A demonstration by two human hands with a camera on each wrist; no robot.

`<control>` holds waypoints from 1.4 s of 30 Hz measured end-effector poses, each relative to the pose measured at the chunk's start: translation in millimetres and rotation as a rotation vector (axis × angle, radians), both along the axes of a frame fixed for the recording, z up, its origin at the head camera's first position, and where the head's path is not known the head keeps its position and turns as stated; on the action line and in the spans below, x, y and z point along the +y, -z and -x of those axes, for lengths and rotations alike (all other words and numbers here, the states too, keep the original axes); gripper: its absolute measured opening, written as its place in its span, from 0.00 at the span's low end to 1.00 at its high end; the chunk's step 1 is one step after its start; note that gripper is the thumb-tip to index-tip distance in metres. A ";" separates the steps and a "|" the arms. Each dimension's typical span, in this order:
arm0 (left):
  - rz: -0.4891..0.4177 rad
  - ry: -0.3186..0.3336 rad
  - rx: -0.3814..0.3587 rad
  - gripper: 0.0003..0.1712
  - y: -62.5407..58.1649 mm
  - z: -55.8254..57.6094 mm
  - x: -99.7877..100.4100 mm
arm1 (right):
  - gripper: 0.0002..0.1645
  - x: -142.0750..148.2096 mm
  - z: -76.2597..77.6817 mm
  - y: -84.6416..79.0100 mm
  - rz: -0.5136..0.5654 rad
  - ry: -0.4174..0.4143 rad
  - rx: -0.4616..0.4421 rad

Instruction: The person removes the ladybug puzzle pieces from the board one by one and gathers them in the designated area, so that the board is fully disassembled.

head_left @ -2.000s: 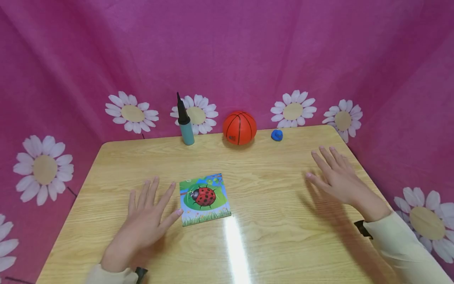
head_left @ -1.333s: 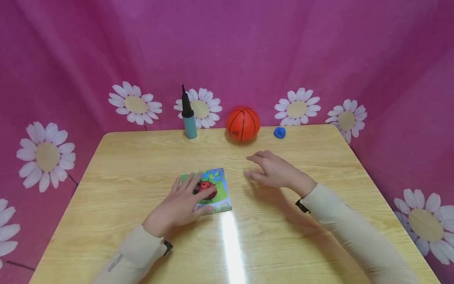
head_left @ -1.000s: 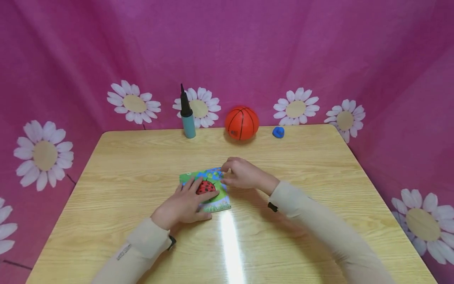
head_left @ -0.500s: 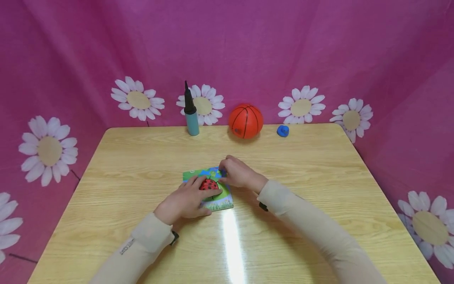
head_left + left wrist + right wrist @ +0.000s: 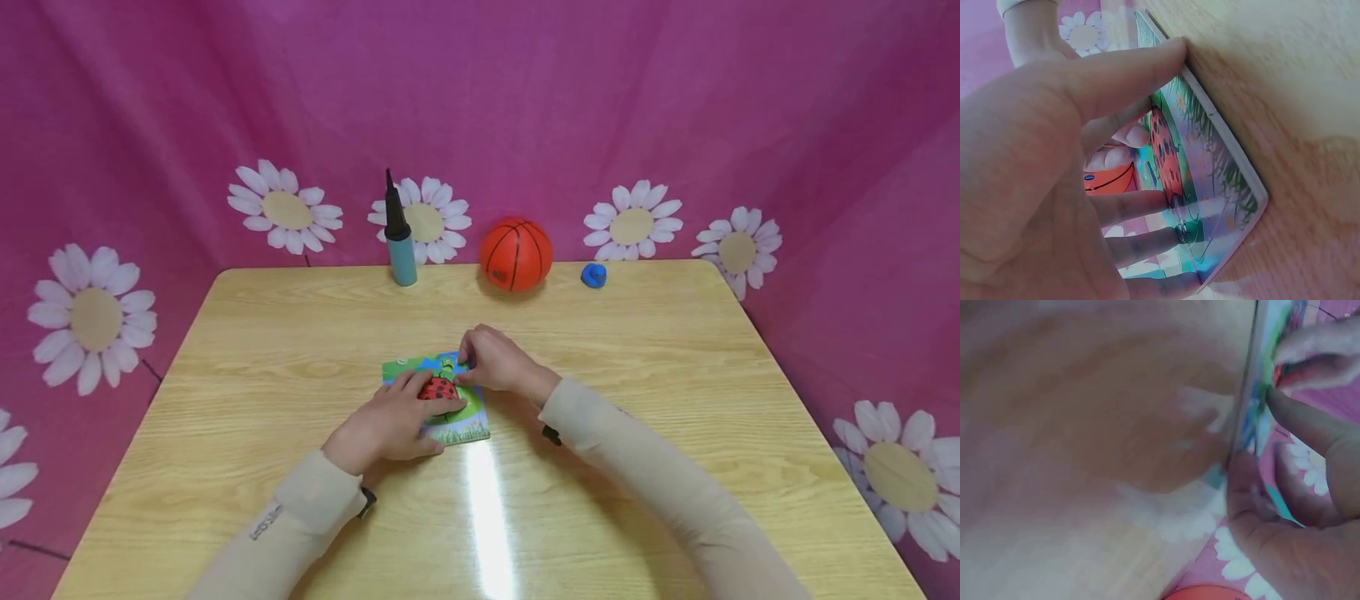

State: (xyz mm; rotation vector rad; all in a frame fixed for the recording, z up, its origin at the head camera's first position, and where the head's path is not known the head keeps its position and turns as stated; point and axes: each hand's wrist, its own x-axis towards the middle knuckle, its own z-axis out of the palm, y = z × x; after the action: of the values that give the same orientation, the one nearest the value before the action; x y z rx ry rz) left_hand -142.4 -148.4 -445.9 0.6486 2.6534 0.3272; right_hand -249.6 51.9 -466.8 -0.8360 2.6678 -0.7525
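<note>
A thin square ladybug puzzle [image 5: 467,427] lies on the wooden table, its picture facing up. My left hand [image 5: 390,421] rests over its left side with fingers spread, and the fingertips touch the picture in the left wrist view. At the upper right corner, my right hand [image 5: 501,362] has its thumb and curled fingers pinching the puzzle. In the right wrist view, the thumb and fingers close around the puzzle's edge [image 5: 1250,394]. Whether a single piece is lifted there is hidden by the fingers. Part of the ladybug is covered by my left hand.
Along the table's back edge stand a blue pump with a black nozzle [image 5: 402,250], an orange toy basketball [image 5: 516,255] and a small blue object [image 5: 594,276]. Behind the table [image 5: 637,367] hangs a pink curtain with white daisies [image 5: 632,225].
Both hands have come inward from the sides. My left hand has settled on the puzzle, and my right has reached its upper right corner and curled its fingers there, shifting slightly left lately.
</note>
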 end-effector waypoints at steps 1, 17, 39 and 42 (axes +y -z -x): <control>-0.001 -0.003 -0.002 0.37 -0.2 -0.2 -0.3 | 0.23 -0.1 -0.7 0.7 0.022 -0.005 0.009; 0.005 0.001 -0.023 0.38 1.6 -2.7 -1.7 | 0.13 60.5 9.2 -6.0 0.287 0.087 -0.075; -0.090 0.027 0.062 0.38 9.3 -8.9 -7.4 | 0.16 265.3 31.6 -3.1 0.055 0.256 -0.086; -0.097 0.048 0.090 0.38 11.9 -10.1 -7.8 | 0.17 268.4 32.8 0.2 0.033 0.267 -0.101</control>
State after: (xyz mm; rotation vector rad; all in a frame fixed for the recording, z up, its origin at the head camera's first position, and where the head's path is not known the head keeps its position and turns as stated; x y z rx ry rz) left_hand -132.3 -156.2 -457.8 0.7737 2.7157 0.4250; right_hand -282.4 320.3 -467.0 -0.4387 2.7122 -0.8761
